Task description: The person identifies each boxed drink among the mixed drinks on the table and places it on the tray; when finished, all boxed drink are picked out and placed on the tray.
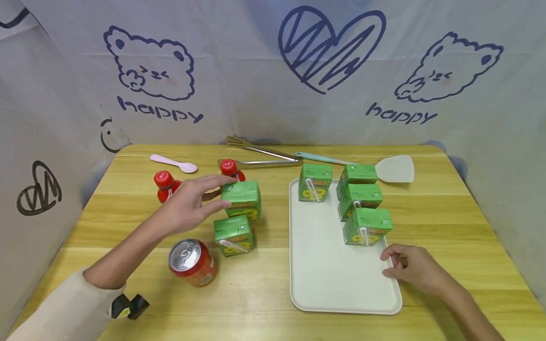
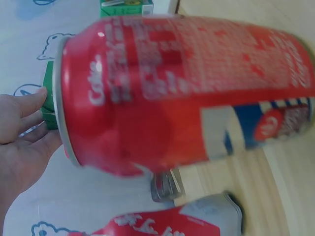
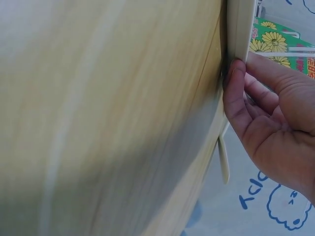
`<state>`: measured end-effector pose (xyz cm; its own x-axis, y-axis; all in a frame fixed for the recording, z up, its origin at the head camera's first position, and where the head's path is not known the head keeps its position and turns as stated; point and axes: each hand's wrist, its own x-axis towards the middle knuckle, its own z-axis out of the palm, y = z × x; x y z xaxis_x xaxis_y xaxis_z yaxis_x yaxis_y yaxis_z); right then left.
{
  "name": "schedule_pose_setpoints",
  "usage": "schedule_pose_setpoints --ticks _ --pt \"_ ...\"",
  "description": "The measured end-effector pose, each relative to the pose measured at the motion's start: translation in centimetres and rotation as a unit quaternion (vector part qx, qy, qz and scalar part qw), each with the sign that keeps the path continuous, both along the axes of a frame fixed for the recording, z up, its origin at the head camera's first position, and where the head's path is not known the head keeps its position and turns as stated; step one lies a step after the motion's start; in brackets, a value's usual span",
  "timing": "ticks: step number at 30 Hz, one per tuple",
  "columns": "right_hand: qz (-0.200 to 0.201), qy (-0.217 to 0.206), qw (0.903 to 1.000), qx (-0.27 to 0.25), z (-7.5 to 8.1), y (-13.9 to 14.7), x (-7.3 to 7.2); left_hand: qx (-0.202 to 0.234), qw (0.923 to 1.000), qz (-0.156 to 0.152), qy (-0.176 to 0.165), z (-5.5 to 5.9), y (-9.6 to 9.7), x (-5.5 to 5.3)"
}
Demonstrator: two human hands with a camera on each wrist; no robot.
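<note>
My left hand [image 1: 189,203] holds a green drink carton [image 1: 241,201] by its sides, thumb in front, left of the tray. The carton looks raised; whether it touches the table cannot be told. A second green carton [image 1: 233,237] with a straw stands just in front of it. Beside that is a red soda can [image 1: 194,263], which hides much of the left wrist view. My right hand [image 1: 415,270] pinches the right rim of a white tray [image 1: 332,279], the rim lying between thumb and fingers in the right wrist view. Several green cartons [image 1: 368,227] stand on the tray's far part.
Two red-capped bottles [image 1: 163,181] stand behind my left hand. Along the table's back lie a pink spoon [image 1: 172,163], metal tongs [image 1: 268,154] and a spatula [image 1: 394,169] with a white blade. A printed white cloth [image 1: 243,85] hangs behind the wooden table [image 1: 448,213].
</note>
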<state>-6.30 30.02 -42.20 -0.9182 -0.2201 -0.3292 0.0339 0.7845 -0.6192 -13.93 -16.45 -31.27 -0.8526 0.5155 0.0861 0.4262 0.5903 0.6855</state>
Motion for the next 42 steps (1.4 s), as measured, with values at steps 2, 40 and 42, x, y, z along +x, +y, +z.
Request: schedule_pose_setpoints --ticks 2,40,42 --pt "-0.002 -0.002 1.0 0.003 0.0 0.0 0.0 0.004 1.0 -0.003 0.002 0.1 0.6 -0.1" --pt "-0.007 -0.008 0.9999 -0.007 0.0 0.0 0.0 -0.008 0.9986 -0.052 -0.002 -1.6 13.3 -2.1" --pt "-0.006 -0.007 0.9999 -0.007 0.0 0.0 0.0 -0.009 0.9984 -0.055 -0.003 -1.9 13.9 -2.3"
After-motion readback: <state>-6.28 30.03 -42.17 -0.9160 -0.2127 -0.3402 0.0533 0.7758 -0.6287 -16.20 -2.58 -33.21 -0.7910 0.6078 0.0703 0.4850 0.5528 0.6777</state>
